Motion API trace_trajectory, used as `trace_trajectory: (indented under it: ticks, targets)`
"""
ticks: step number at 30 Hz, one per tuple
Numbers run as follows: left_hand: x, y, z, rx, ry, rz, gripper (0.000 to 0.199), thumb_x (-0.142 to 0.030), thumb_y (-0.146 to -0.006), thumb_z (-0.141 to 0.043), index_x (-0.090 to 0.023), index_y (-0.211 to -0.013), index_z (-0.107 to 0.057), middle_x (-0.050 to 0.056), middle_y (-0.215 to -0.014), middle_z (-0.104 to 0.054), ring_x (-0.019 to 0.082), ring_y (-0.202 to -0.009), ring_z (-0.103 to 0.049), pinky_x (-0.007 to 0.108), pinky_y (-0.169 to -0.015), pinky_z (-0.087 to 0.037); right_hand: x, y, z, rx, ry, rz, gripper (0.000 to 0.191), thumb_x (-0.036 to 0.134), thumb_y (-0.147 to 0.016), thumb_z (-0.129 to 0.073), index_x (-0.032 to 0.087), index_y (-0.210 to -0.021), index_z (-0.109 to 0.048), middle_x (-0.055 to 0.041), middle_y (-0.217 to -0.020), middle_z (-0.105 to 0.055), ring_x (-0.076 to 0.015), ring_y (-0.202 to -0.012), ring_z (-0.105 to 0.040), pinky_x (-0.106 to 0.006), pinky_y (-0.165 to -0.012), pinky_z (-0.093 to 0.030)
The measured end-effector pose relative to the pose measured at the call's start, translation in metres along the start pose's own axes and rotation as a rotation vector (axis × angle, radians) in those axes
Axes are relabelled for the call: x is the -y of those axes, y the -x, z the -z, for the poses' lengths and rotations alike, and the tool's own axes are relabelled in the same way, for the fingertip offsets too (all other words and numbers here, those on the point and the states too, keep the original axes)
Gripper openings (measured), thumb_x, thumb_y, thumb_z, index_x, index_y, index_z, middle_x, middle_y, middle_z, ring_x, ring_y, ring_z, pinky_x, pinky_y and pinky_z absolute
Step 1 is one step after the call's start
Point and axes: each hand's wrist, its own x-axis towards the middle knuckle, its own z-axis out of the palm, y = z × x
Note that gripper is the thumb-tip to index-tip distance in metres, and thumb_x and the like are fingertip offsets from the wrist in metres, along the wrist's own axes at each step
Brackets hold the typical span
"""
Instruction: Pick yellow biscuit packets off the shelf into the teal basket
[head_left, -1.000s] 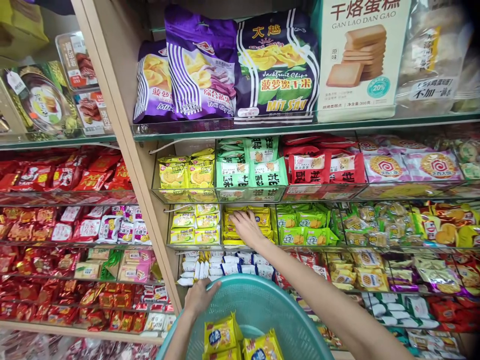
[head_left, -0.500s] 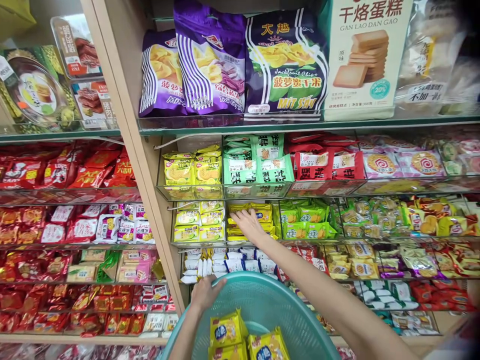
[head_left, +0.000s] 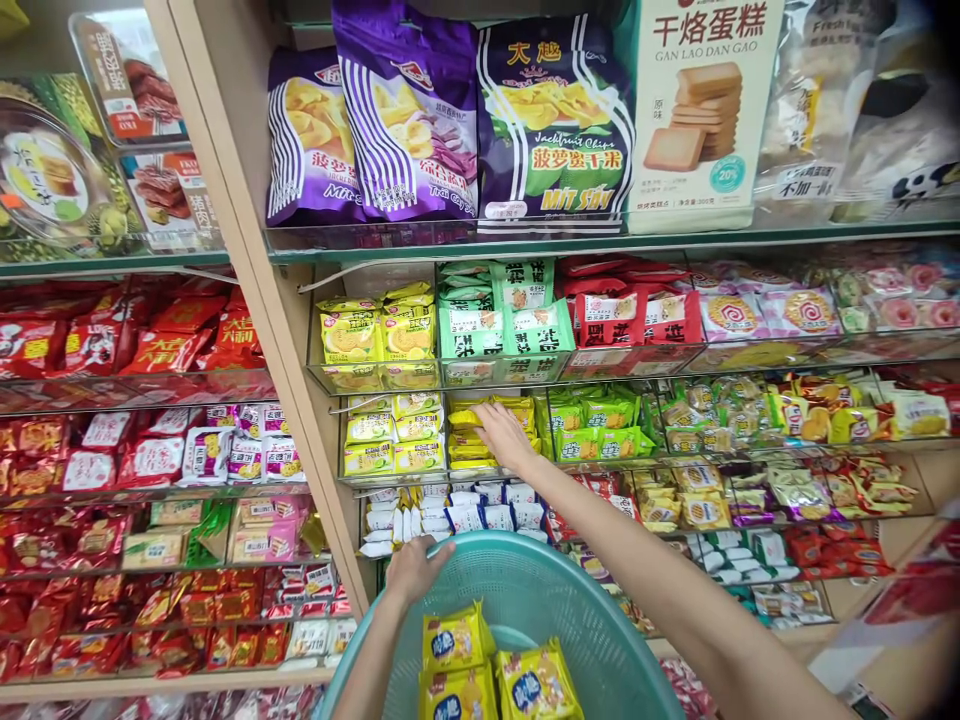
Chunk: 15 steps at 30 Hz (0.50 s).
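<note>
A teal plastic basket (head_left: 600,610) is below the shelves, and my left hand (head_left: 416,572) is closed over its far rim, thumb lying along the edge. Inside it lie several yellow snack packets (head_left: 536,680) with blue and white labels. My right hand (head_left: 504,437) reaches into a clear shelf bin of yellow snack packets. Its fingers are bent around a yellow snack packet (head_left: 463,416) that pokes out at their left; the fingertips are partly hidden. More yellow packets (head_left: 469,452) lie stacked under that hand.
Yellow-and-white packets (head_left: 369,457) fill the bin to the left, and green packets (head_left: 592,428) the one to the right. A glass shelf (head_left: 525,243) above holds large purple chip bags (head_left: 412,120). A wooden upright (head_left: 247,300) divides the shelving at left.
My right hand has pulled slightly up within the bin, its fingers now at a packet. The view has shifted a little; my left hand stays on the basket rim.
</note>
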Motion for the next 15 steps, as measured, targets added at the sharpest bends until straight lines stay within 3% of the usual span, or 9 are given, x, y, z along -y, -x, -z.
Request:
trace_trajectory:
  ticks: [6, 9, 11, 13, 15]
  targets:
    - [-0.003, 0.004, 0.005, -0.006, 0.030, 0.005, 0.057, -0.067, -0.077, -0.034, -0.022, -0.093, -0.064, 0.011, -0.095, -0.070, 0.030, -0.094, -0.063, 0.031, -0.069, -0.042, 0.001, 0.015, 0.010, -0.139, -0.182, -0.108, 0.025, 0.020, -0.086, -0.044, 0.018, -0.110, -0.043, -0.0095, -0.102, -0.059, -0.0228, -0.093, -0.053, -0.037, -0.078, -0.042]
    - [-0.004, 0.004, 0.004, -0.008, 0.014, 0.010, 0.059, -0.068, -0.077, -0.033, -0.021, -0.095, -0.063, 0.012, -0.096, -0.070, 0.030, -0.095, -0.062, 0.030, -0.069, -0.042, 0.013, 0.037, 0.025, -0.309, -0.508, -0.226, 0.033, 0.027, -0.081, -0.053, 0.020, -0.111, -0.042, -0.0086, -0.107, -0.056, -0.0212, -0.093, -0.056, -0.037, -0.080, -0.045]
    - [-0.006, 0.002, 0.003, -0.014, -0.007, 0.002, 0.060, -0.068, -0.077, -0.032, -0.021, -0.097, -0.063, 0.012, -0.095, -0.070, 0.030, -0.095, -0.063, 0.030, -0.069, -0.043, 0.026, 0.056, 0.034, -0.383, -0.766, -0.321, 0.049, 0.029, -0.077, -0.059, 0.022, -0.119, -0.037, -0.0089, -0.114, -0.052, -0.0193, -0.091, -0.058, -0.035, -0.080, -0.047]
    - [-0.008, 0.001, 0.003, -0.025, -0.020, -0.008, 0.060, -0.068, -0.078, -0.032, -0.021, -0.100, -0.062, 0.012, -0.097, -0.070, 0.029, -0.096, -0.062, 0.029, -0.070, -0.043, 0.043, 0.075, 0.038, -0.372, -1.012, -0.423, 0.066, 0.030, -0.071, -0.065, 0.025, -0.127, -0.031, -0.0082, -0.117, -0.050, -0.0180, -0.091, -0.059, -0.034, -0.080, -0.049]
    - [-0.010, 0.000, 0.005, -0.026, -0.032, -0.004, 0.058, -0.066, -0.079, -0.032, -0.021, -0.101, -0.062, 0.011, -0.099, -0.069, 0.028, -0.098, -0.062, 0.029, -0.071, -0.043, 0.060, 0.093, 0.034, -0.270, -1.249, -0.540, 0.071, 0.030, -0.065, -0.070, 0.026, -0.125, -0.033, -0.0060, -0.112, -0.053, -0.0178, -0.089, -0.060, -0.033, -0.077, -0.051]
